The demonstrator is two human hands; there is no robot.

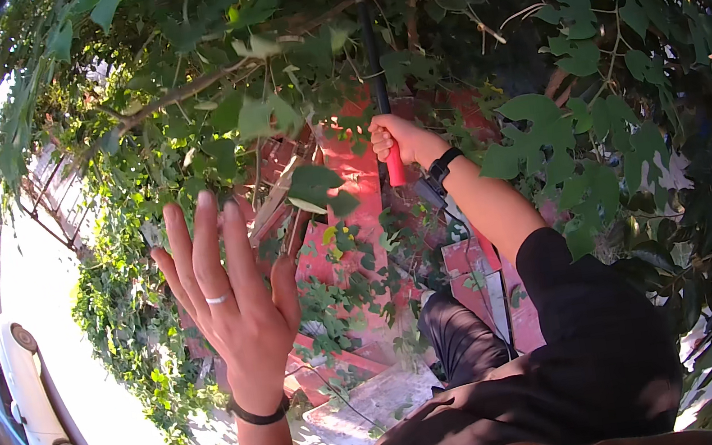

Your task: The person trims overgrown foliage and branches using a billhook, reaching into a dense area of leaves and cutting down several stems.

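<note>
My right hand (pixel 396 139) is closed around a long black pole (pixel 371 47) near its red grip end, which sticks out below the fist. The pole runs upward into the leaves, where its far end is hidden. Raised on the left, my left hand (pixel 235 299) is open, its fingers stretched and holding nothing. A ring and a dark wristband show on it. Vine leaves (pixel 315 187) hang just right of its fingertips, close to it in the picture; whether they touch I cannot tell. A bare branch (pixel 191 86) crosses above both hands.
Dense leaves (pixel 581 136) hang overhead and on the right. Below lie red panels (pixel 362 263), a pale slab (pixel 372 402) and trailing vines. Thin cables run near my leg (pixel 463 335). A white car (pixel 40 403) stands at the far left beside bright ground.
</note>
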